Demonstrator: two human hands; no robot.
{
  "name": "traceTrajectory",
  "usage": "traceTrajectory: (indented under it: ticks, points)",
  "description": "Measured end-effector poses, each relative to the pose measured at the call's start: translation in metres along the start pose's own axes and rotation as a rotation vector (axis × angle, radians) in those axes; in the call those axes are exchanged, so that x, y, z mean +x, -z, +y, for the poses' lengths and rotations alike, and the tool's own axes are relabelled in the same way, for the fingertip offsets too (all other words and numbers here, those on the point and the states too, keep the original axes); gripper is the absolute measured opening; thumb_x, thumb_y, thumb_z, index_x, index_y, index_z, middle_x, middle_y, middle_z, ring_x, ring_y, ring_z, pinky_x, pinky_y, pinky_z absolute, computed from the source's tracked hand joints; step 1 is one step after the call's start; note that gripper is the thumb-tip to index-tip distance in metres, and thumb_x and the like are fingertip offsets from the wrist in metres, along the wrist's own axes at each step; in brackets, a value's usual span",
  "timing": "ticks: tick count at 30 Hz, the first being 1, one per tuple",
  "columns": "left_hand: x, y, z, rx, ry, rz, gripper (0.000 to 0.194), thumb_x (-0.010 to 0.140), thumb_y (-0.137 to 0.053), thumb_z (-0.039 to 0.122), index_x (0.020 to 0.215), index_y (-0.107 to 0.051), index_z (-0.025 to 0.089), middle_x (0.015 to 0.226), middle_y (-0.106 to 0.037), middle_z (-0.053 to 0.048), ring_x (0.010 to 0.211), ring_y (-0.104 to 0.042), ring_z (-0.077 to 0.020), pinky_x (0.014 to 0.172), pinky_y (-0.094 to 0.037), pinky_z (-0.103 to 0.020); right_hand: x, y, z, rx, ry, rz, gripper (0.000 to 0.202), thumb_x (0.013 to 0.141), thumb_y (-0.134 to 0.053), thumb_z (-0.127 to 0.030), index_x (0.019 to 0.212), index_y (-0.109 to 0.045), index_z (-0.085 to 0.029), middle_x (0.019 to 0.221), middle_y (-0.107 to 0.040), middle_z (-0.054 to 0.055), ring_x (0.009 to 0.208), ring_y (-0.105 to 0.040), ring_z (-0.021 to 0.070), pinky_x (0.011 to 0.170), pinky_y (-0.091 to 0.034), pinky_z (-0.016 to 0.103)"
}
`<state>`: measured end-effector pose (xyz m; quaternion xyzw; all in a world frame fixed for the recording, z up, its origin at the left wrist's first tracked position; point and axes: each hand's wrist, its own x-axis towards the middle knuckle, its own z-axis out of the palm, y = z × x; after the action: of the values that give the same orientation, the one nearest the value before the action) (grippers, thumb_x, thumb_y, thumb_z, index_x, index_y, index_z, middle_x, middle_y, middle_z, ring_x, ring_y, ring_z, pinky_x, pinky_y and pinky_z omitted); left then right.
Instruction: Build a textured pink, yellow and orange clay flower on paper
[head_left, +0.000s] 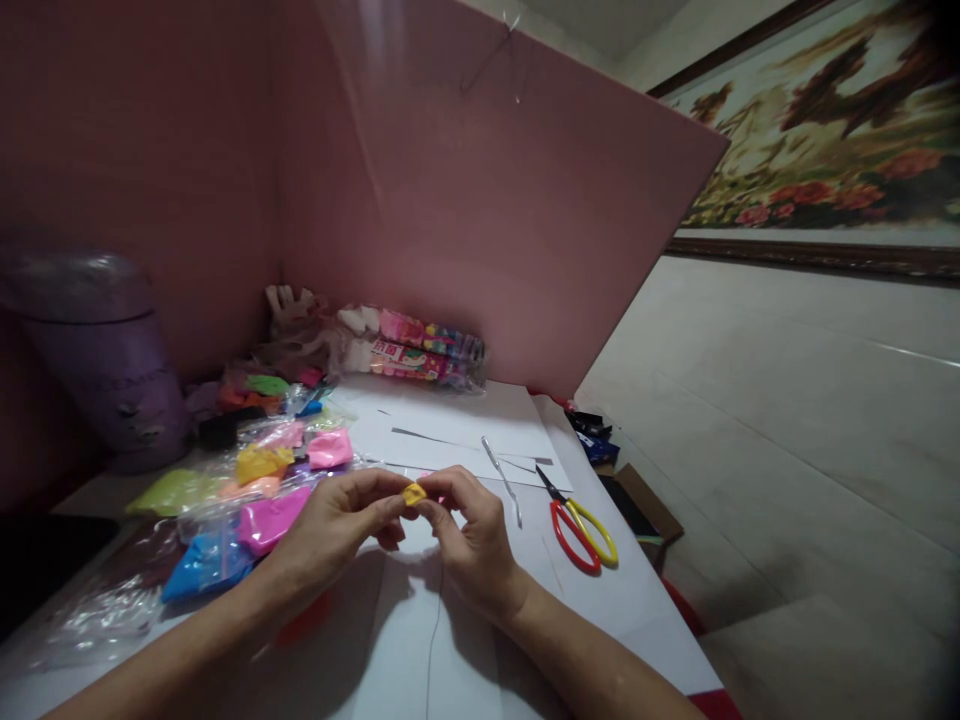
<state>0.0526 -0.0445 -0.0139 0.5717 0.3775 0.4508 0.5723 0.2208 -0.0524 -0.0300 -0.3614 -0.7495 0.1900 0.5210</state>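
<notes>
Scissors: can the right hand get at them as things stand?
Probably yes: the scissors lie uncovered to the right of the right hand, within what looks like easy reach. But that hand is occupied, pinching the yellow lump.

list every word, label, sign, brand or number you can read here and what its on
No text reads clearly.
Clear-wrapped multicoloured packs: lettering on the label, too small and blurred to read.
Purple cylindrical container: faint marks, possibly lettering, too blurred to tell.
</notes>
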Motion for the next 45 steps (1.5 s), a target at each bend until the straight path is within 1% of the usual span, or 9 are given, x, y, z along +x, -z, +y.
traceTrajectory:
  ticks: [2, 5, 9, 15, 21, 28, 33, 37, 45]
  points:
    - [0.0, -0.001, 0.001, -0.024, 0.011, 0.017, 0.028, 0.069, -0.072, 0.035, 0.089, -0.07, 0.017, 0.068, -0.07, -0.002, 0.051, -0.059, -0.0134, 0.052, -0.048, -0.026, -0.001, -0.001, 0.002, 0.065, -0.085, 0.031, 0.01, 0.086, -0.057, -0.016, 0.094, -0.061, -0.019, 0.082, -0.063, 0.003, 0.071, -0.059, 0.0143, 0.062, -0.05, 0.028]
    - [0.0, -0.001, 0.005, -0.022, 0.042, 0.047, 0.025, 0.064, -0.075, 0.035, 0.08, -0.071, 0.015, 0.062, -0.068, -0.002, 0.046, -0.057, -0.0126, 0.047, -0.046, -0.025, -0.002, -0.002, 0.004, 0.157, -0.105, 0.012, 0.009, 0.085, -0.059, -0.019, 0.094, -0.06, -0.019, 0.078, -0.063, 0.002, 0.064, -0.059, 0.0128, 0.057, -0.05, 0.026]
    - [0.0, -0.002, 0.007, -0.033, 0.077, 0.06, 0.021, 0.059, -0.079, 0.033, 0.065, -0.069, 0.015, 0.055, -0.063, 0.001, 0.043, -0.054, -0.0109, 0.044, -0.042, -0.022, -0.002, -0.002, 0.002, 0.123, 0.054, -0.038, 0.009, 0.086, -0.056, -0.017, 0.092, -0.063, -0.02, 0.077, -0.062, 0.003, 0.068, -0.059, 0.0142, 0.06, -0.051, 0.028]
    - [0.001, 0.001, -0.001, -0.048, 0.176, -0.124, 0.03, 0.068, -0.075, 0.04, 0.082, -0.072, 0.014, 0.065, -0.067, -0.003, 0.052, -0.057, -0.0127, 0.05, -0.043, -0.023, -0.002, 0.0, -0.002, -0.142, 0.219, -0.041, 0.007, 0.084, -0.057, -0.014, 0.089, -0.059, -0.018, 0.074, -0.061, 0.003, 0.065, -0.055, 0.0148, 0.056, -0.047, 0.027]
    - [0.003, 0.003, -0.003, -0.158, 0.174, -0.044, 0.024, 0.066, -0.078, 0.036, 0.07, -0.069, 0.014, 0.057, -0.062, 0.0, 0.048, -0.052, -0.0098, 0.048, -0.038, -0.021, -0.002, 0.0, -0.001, -0.15, 0.174, 0.025, 0.008, 0.082, -0.063, -0.019, 0.089, -0.058, -0.018, 0.078, -0.063, 0.004, 0.067, -0.056, 0.0149, 0.054, -0.046, 0.026]
    - [0.003, 0.002, -0.004, -0.23, 0.16, -0.031, 0.033, 0.069, -0.074, 0.045, 0.076, -0.072, 0.013, 0.065, -0.063, -0.003, 0.053, -0.052, -0.0107, 0.051, -0.041, -0.022, -0.002, 0.0, 0.001, -0.139, 0.133, 0.004, 0.009, 0.084, -0.058, -0.015, 0.092, -0.059, -0.019, 0.083, -0.063, 0.005, 0.068, -0.056, 0.0157, 0.057, -0.048, 0.028]
    - [0.001, 0.002, 0.001, -0.221, 0.159, -0.029, 0.027, 0.067, -0.078, 0.034, 0.085, -0.074, 0.015, 0.069, -0.066, -0.003, 0.059, -0.053, -0.0118, 0.059, -0.042, -0.024, -0.002, 0.0, 0.0, -0.148, 0.136, -0.024, 0.01, 0.084, -0.056, -0.015, 0.093, -0.059, -0.019, 0.084, -0.064, 0.006, 0.071, -0.057, 0.0163, 0.057, -0.048, 0.028]
    - [0.002, 0.002, -0.001, -0.208, 0.173, 0.007, 0.027, 0.059, -0.082, 0.028, 0.082, -0.072, 0.016, 0.069, -0.066, -0.002, 0.059, -0.055, -0.0131, 0.06, -0.042, -0.026, -0.002, -0.001, 0.001, -0.13, 0.151, -0.02, 0.011, 0.082, -0.057, -0.012, 0.09, -0.058, -0.019, 0.083, -0.062, 0.005, 0.071, -0.057, 0.016, 0.057, -0.048, 0.026]
    - [0.003, 0.003, -0.003, -0.185, 0.182, -0.067, 0.021, 0.067, -0.077, 0.031, 0.078, -0.07, 0.015, 0.07, -0.068, -0.004, 0.065, -0.059, -0.0145, 0.062, -0.044, -0.025, -0.002, 0.0, 0.0, -0.125, 0.161, -0.004, 0.012, 0.082, -0.055, -0.008, 0.086, -0.057, -0.019, 0.079, -0.061, 0.004, 0.071, -0.056, 0.0155, 0.057, -0.048, 0.026]
